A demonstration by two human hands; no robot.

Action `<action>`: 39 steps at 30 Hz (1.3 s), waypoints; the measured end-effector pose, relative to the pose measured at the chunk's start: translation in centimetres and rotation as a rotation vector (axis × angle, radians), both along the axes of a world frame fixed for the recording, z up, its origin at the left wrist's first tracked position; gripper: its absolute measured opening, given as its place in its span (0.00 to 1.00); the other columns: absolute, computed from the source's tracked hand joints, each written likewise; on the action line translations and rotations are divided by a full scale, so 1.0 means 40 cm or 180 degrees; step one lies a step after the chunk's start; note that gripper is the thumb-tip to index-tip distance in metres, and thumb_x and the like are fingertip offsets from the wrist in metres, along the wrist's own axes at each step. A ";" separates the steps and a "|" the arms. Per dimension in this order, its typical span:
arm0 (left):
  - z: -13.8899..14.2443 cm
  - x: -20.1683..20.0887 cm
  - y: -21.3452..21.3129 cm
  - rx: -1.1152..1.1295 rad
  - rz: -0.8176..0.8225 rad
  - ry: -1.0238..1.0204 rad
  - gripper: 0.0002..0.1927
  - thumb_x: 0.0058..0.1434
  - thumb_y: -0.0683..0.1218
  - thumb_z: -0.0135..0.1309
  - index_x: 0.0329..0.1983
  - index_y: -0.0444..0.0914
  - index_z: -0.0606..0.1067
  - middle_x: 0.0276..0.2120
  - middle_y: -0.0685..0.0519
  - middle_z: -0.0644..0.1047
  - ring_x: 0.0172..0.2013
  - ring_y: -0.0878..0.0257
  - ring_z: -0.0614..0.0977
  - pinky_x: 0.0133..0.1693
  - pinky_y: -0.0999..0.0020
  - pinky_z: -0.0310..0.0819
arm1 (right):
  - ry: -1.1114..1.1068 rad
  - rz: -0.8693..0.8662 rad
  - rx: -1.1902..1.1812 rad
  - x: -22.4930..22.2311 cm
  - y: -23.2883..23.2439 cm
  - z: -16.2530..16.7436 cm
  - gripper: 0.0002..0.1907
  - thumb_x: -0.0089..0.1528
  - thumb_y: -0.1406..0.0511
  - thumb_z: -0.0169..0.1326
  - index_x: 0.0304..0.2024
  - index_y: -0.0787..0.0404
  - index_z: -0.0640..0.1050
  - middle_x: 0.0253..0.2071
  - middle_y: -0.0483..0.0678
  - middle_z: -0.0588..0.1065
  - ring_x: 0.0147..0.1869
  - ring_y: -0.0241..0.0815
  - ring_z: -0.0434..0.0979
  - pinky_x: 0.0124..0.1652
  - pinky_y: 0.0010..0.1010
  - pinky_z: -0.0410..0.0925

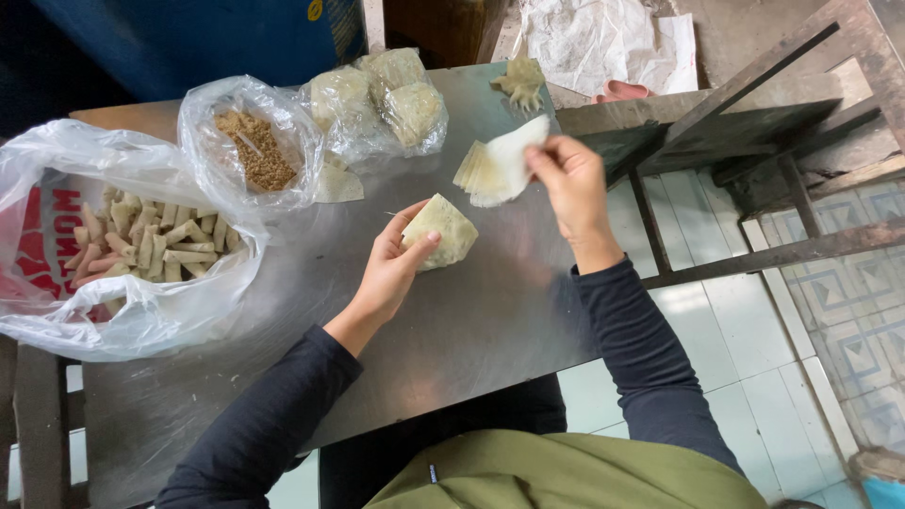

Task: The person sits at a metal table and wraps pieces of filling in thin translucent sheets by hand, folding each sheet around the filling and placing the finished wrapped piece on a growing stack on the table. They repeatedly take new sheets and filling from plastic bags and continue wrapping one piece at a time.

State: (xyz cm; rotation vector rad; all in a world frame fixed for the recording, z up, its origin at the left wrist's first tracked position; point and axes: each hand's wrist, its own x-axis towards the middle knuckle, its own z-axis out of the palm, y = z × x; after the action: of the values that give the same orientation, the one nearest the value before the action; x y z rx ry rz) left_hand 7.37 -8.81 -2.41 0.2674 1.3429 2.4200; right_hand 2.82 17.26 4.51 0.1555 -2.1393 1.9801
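Steel worktop (471, 320), dull grey sheet metal, smudged.

Far left: large clear plastic bag (123, 302), open, holding pale cut sticks (156, 247). Just right of it, a smaller clear bag (247, 141) with brown crumbly filling. Far middle: bag of filled pale parcels (382, 99); one loose wrapper (337, 185) flat beside it. Far right: stack of thin pale wrappers (485, 174) lying on the steel; beyond it, at the far edge, a small clump of dough scraps (520, 83).
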 end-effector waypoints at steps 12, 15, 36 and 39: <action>-0.010 -0.001 0.004 0.0129 -0.0010 -0.0096 0.31 0.68 0.44 0.55 0.72 0.32 0.62 0.56 0.49 0.77 0.52 0.66 0.80 0.54 0.68 0.75 | 0.1010 0.0357 0.3493 0.021 0.000 0.008 0.06 0.59 0.71 0.60 0.38 0.59 0.84 0.38 0.46 0.78 0.44 0.50 0.77 0.43 0.39 0.70; -0.012 -0.003 0.005 0.0102 -0.0004 -0.0092 0.31 0.68 0.44 0.55 0.72 0.32 0.63 0.56 0.49 0.77 0.52 0.66 0.80 0.54 0.68 0.75 | 0.1031 0.0433 0.3504 0.028 -0.004 0.015 0.07 0.58 0.72 0.60 0.39 0.59 0.84 0.38 0.46 0.78 0.44 0.49 0.77 0.44 0.38 0.71; 0.005 0.001 0.001 0.0036 -0.0024 -0.0072 0.32 0.67 0.46 0.56 0.72 0.32 0.62 0.57 0.49 0.76 0.54 0.65 0.79 0.55 0.68 0.74 | 0.0935 0.0639 0.3470 0.039 -0.015 0.028 0.09 0.57 0.72 0.60 0.40 0.61 0.84 0.38 0.48 0.78 0.46 0.51 0.78 0.45 0.39 0.71; 0.002 0.001 0.003 0.0009 -0.0011 -0.0038 0.32 0.67 0.46 0.55 0.72 0.32 0.62 0.57 0.49 0.76 0.54 0.65 0.79 0.55 0.68 0.74 | 0.0821 0.0724 0.3475 0.043 -0.020 0.044 0.09 0.58 0.68 0.62 0.41 0.61 0.84 0.39 0.49 0.79 0.46 0.51 0.78 0.45 0.39 0.71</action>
State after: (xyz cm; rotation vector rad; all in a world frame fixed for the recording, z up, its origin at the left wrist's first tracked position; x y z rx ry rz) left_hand 7.40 -8.71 -2.32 0.2555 1.3328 2.4170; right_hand 4.52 16.47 6.28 0.7839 -2.8114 0.5854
